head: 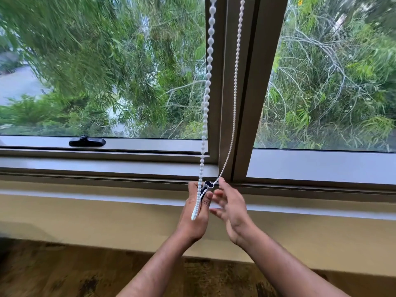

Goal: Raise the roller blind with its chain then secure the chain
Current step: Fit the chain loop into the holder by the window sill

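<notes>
A white bead chain (207, 86) hangs in two strands in front of the window's centre post (246, 82). Both strands run down to a small dark chain holder (208, 185) at the window sill. My left hand (196, 213) is closed around the holder, and the chain's lower loop lies over its fingers. My right hand (230, 205) sits just to the right, its upper fingertips touching the right strand at the holder while the other fingers are spread. The roller blind itself is out of view above.
A black window latch (87, 141) sits on the left sash's lower frame. A grey sill ledge (107, 166) runs across below the glass, with a beige wall under it and a dark wooden floor (64, 275) below. Trees fill the view outside.
</notes>
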A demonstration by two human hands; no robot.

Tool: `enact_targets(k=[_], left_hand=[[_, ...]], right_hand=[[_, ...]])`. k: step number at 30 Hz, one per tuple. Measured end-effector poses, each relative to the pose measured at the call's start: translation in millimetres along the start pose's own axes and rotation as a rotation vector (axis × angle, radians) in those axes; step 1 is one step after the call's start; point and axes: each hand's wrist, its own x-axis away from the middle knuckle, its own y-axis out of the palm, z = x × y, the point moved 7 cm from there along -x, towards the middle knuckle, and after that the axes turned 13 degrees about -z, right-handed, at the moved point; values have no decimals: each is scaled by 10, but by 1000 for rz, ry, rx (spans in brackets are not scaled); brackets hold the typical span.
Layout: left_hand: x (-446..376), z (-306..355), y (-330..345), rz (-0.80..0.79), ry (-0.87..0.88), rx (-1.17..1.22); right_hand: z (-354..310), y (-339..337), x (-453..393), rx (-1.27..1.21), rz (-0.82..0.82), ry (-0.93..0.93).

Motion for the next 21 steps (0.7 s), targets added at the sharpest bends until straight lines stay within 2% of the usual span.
enact_targets(k=[2,4,12,18,21], left_hand=[[-7,-25,-1,4,-4,20],[-19,-34,-17,17,0,24],[-55,-16,-10,22,4,-57],[-9,84,-101,56,22,-143],[64,114,-112,90,27,-170]], right_hand=[[106,184,-10,-124,-205,137],[105,313,-7,-154,-313,162],[-7,312,-18,-200,-379,88],[21,451,-16,-249,-319,29],[47,509,-31,-351,-309,5]])
